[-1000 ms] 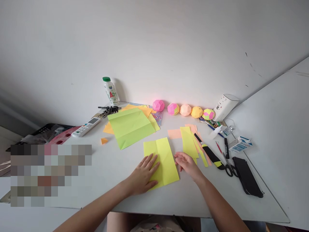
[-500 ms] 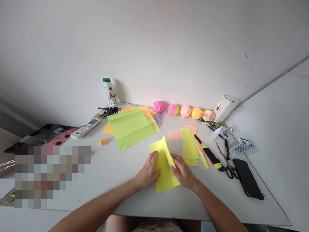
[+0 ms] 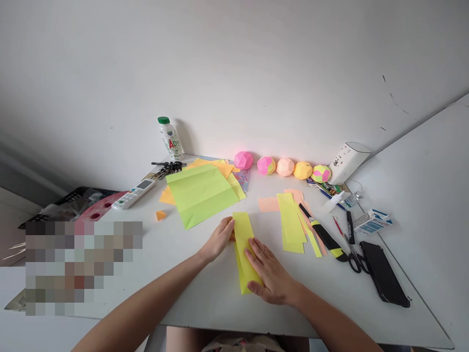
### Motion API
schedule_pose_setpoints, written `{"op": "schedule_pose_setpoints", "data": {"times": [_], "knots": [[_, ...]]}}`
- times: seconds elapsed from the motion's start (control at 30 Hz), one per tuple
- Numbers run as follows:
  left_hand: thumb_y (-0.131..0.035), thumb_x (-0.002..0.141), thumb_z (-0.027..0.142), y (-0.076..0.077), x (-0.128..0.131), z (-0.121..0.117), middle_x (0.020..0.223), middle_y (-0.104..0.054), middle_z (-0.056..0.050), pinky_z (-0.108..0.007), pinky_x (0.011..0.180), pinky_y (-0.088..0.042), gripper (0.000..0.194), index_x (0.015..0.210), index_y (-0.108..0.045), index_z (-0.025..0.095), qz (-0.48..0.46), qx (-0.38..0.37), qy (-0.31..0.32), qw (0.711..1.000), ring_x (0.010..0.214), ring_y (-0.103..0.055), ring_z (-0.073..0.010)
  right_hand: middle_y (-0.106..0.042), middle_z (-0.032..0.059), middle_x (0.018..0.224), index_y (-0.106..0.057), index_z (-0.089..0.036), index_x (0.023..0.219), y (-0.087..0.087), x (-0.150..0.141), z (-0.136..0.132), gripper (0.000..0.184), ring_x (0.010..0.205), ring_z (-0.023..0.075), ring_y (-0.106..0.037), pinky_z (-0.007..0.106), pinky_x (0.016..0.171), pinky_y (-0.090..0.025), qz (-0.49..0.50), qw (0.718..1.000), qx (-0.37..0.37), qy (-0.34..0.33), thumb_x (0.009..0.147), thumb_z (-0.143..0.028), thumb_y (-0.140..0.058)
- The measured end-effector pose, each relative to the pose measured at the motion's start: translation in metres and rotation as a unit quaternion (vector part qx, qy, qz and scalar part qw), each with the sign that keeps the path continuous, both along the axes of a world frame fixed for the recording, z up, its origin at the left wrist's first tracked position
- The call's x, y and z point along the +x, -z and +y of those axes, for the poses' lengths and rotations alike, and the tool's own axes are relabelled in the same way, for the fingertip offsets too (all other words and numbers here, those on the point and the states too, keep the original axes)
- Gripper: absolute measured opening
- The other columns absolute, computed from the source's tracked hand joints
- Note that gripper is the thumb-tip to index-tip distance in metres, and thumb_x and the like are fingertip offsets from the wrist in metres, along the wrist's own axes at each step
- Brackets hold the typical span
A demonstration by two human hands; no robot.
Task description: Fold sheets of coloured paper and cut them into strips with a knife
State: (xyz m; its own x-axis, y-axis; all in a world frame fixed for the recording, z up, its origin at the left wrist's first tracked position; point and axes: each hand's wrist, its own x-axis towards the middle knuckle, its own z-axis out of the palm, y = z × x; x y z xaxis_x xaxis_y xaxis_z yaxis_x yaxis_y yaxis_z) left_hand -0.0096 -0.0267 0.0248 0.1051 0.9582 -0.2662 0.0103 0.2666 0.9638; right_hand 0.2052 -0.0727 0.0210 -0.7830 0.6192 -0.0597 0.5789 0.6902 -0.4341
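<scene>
On white table (image 3: 205, 303), hands pressing folded yellow paper (image 3: 245, 234)

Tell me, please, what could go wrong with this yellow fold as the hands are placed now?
The right hand presses only the near half of the yellow paper, while the left hand just touches its far left edge; the layers could slip and crease crooked. The yellow strips lie close on the right, so a sweeping hand might scatter them.

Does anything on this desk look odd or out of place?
Slightly: a white TV-style remote control and a bunch of dark keys lie among the craft paper, and a small orange paper triangle sits alone. Nothing looks spilled or damaged.
</scene>
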Motion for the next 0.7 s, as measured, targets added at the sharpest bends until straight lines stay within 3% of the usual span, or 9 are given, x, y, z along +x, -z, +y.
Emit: {"op": "schedule_pose_setpoints", "data": {"times": [0.1,0.13,0.2,0.23,0.3,0.4,0.53,0.7], "knots": [[-0.042,0.089,0.050,0.004,-0.001,0.008,0.116,-0.055,-0.014,-0.038,0.077,-0.053,0.056,0.132,-0.036,0.013,0.131,0.021,-0.032,0.991,0.087,-0.063,-0.0207,-0.001,0.0155,0.157,-0.018,-0.010,0.151,0.003,-0.002,0.000,0.077,0.145,0.0287,0.002,0.050,0.117,-0.011,-0.026,1.000,0.003,0.006,0.094,-0.061,-0.032],[-0.047,0.088,0.044,0.007,-0.002,0.010,0.118,-0.053,-0.015,-0.042,0.080,-0.052,0.055,0.132,-0.036,0.014,0.205,0.072,-0.054,0.975,0.091,-0.062,-0.0225,-0.003,0.0155,0.157,-0.020,-0.010,0.150,0.004,-0.002,0.000,0.077,0.145,0.0287,0.001,0.050,0.117,-0.011,-0.028,1.000,0.006,0.007,0.094,-0.061,-0.032],[-0.051,0.085,0.032,0.013,-0.001,0.014,0.125,-0.050,-0.016,-0.050,0.092,-0.046,0.047,0.129,-0.043,0.016,0.342,0.223,-0.077,0.910,0.107,-0.055,-0.0282,-0.006,0.0154,0.157,-0.022,-0.010,0.150,0.006,-0.003,0.000,0.076,0.145,0.0286,-0.001,0.049,0.117,-0.011,-0.027,0.999,0.014,0.007,0.094,-0.060,-0.033],[-0.051,0.085,0.027,0.017,0.001,0.015,0.128,-0.050,-0.016,-0.052,0.097,-0.043,0.041,0.125,-0.048,0.017,0.388,0.302,-0.061,0.868,0.116,-0.050,-0.0302,-0.007,0.0157,0.157,-0.023,-0.010,0.150,0.007,-0.003,0.000,0.076,0.145,0.0287,-0.001,0.049,0.118,-0.011,-0.027,0.999,0.018,0.007,0.094,-0.060,-0.033],[-0.048,0.087,0.020,0.023,0.005,0.018,0.128,-0.053,-0.013,-0.051,0.102,-0.040,0.029,0.114,-0.057,0.018,0.435,0.421,0.031,0.795,0.123,-0.045,-0.0299,-0.010,0.0165,0.157,-0.024,-0.009,0.149,0.009,-0.003,0.000,0.077,0.145,0.0290,-0.003,0.049,0.117,-0.012,-0.028,0.999,0.026,0.007,0.093,-0.061,-0.034],[-0.042,0.089,0.015,0.034,0.014,0.022,0.124,-0.058,-0.013,-0.044,0.102,-0.043,0.028,0.110,-0.061,0.016,0.467,0.470,0.162,0.732,0.121,-0.050,-0.0268,-0.010,0.0181,0.157,-0.022,-0.009,0.149,0.011,-0.003,0.000,0.078,0.145,0.0301,-0.003,0.050,0.117,-0.013,-0.028,0.999,0.033,0.008,0.093,-0.061,-0.035],[-0.041,0.091,0.017,0.045,0.020,0.021,0.134,-0.052,-0.015,-0.044,0.102,-0.043,0.035,0.122,-0.054,0.013,0.519,0.444,0.177,0.708,0.128,-0.045,-0.0290,-0.010,0.0200,0.156,-0.029,-0.008,0.147,0.011,-0.004,-0.002,0.073,0.144,0.0313,-0.003,0.051,0.116,-0.016,-0.024,0.999,0.034,0.021,0.094,-0.058,-0.036],[-0.039,0.093,0.023,0.047,0.017,0.018,0.141,-0.045,-0.017,-0.046,0.104,-0.041,0.036,0.124,-0.053,0.013,0.536,0.398,0.158,0.728,0.136,-0.035,-0.0301,-0.015,0.0191,0.156,-0.035,-0.008,0.145,0.007,-0.006,0.003,0.068,0.144,0.0314,-0.007,0.052,0.116,-0.016,-0.013,0.999,0.023,0.043,0.094,-0.053,-0.038]]}}
